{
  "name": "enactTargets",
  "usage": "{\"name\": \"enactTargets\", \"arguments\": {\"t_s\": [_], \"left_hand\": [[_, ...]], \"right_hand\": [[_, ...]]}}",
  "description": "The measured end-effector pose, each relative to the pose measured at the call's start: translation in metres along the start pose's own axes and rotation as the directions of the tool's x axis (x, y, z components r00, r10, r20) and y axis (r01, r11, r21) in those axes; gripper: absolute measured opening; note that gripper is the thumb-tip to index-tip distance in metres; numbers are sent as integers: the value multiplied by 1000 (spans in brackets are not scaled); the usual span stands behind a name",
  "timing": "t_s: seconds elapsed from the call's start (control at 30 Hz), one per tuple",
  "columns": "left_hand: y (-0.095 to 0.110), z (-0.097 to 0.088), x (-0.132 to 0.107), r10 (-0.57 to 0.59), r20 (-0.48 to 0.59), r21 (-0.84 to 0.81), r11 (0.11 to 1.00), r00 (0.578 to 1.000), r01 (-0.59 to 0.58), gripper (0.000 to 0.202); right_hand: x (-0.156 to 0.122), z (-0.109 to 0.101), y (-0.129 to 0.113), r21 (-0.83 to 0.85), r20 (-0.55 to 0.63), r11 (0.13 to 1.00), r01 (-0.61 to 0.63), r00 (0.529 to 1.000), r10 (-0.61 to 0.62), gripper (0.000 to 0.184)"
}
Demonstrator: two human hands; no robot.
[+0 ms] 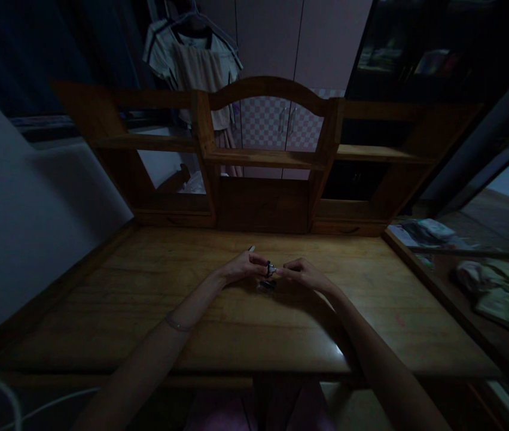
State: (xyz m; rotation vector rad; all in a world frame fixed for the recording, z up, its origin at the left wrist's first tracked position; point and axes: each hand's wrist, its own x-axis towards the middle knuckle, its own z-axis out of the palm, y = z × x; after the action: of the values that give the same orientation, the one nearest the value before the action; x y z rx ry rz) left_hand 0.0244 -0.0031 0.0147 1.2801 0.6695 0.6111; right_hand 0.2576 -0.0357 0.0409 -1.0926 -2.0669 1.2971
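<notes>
Head | dim room | wooden desk (146,299) | hutch (263,206) behind | left hand (240,267), right hand (305,273) mid-desk

Single head-worn view. It looks forward and down across the wooden surface (146,311) from its near edge. Left hand (240,267) and right hand (305,274) sit at frame centre, at arm's reach. Shelf unit (263,155) closes the view at 12 o'clock.

Dim room, wooden desk (146,311) under right hand (305,274), shelf unit (263,157) beyond it, pale wall (21,239) left, hanging clothes (194,63) behind
</notes>
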Motion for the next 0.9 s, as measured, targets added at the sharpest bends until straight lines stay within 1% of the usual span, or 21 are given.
{"name": "enactTargets", "arguments": {"t_s": [0.17,0.33,0.47,0.6,0.7,0.77,0.83,0.9], "left_hand": [[-4,-3,1,6,6,30,1000,1000,-6,26],[-6,-4,2,4,-2,31,1000,1000,-4,25],[-3,-2,0,-11,-2,45,999,1000,11,25],[-3,1,1,1,-17,39,999,1000,0,25],[-4,3,2,-13,-39,21,1000,999,14,25],[-5,3,3,-23,-65,14,1000,998,24,26],[-6,3,4,-17,-106,17,1000,994,19,28],[-7,4,6,-5,-151,20,1000,988,8,31]], "right_hand": [[0,1,5,4,1,999,-35,999,35,51],[0,2,4,1,13,1000,-30,999,30,51],[0,2,5,-14,7,999,-31,999,31,52],[1,1,7,-45,1,998,-36,999,36,52],[1,1,7,-62,13,997,-48,999,49,53],[1,1,7,-82,12,996,-32,999,33,54],[1,2,8,-111,-16,994,-5,1000,3,54],[2,4,10,-149,-82,989,11,996,-24,55]]}}
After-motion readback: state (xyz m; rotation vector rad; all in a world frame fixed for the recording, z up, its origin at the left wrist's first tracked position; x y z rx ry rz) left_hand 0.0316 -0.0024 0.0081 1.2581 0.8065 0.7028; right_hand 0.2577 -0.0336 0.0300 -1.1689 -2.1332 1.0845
